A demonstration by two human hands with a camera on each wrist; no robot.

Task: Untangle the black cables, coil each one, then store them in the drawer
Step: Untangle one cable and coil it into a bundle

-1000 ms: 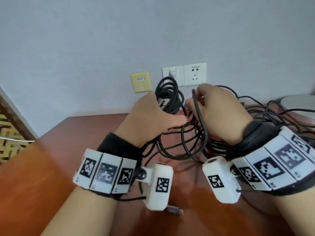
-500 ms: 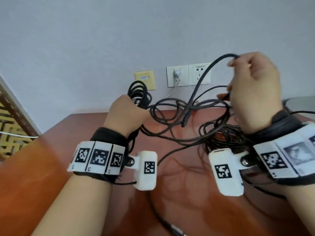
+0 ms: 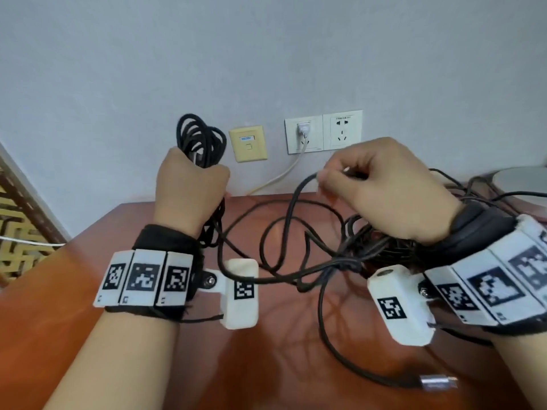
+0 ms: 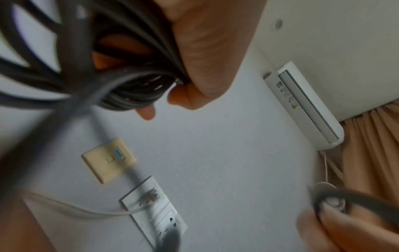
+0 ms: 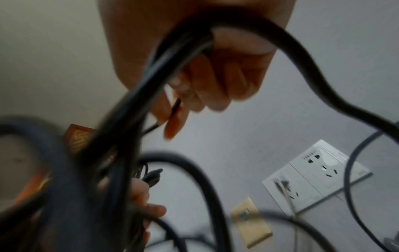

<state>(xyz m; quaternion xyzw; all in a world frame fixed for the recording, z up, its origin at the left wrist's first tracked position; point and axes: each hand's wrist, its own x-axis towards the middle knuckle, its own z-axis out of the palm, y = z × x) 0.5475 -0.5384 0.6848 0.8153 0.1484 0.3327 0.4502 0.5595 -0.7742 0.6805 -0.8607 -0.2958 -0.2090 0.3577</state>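
My left hand (image 3: 189,190) is raised over the table's back left and grips a coil of black cable (image 3: 199,140) in its fist; the loops stick up above the knuckles. The left wrist view shows the same coil (image 4: 134,71) pressed into the palm. My right hand (image 3: 381,187) is at the right and pinches a strand of black cable (image 3: 299,190) between thumb and forefinger, with more strands in its palm (image 5: 172,56). Loose black cable (image 3: 296,261) sags between both hands in tangled loops over the table. A metal plug end (image 3: 435,383) lies near the front right.
The reddish wooden table (image 3: 266,365) runs to a grey wall. On the wall are a beige data socket (image 3: 248,143) and a white double power outlet (image 3: 324,131) with a white cord plugged in. A round grey object (image 3: 521,179) sits at the far right among more cable.
My right hand has come down from high near the outlet to table height, still pinching a strand. My left hand has lifted the coil higher. The plug end slid toward the front right.
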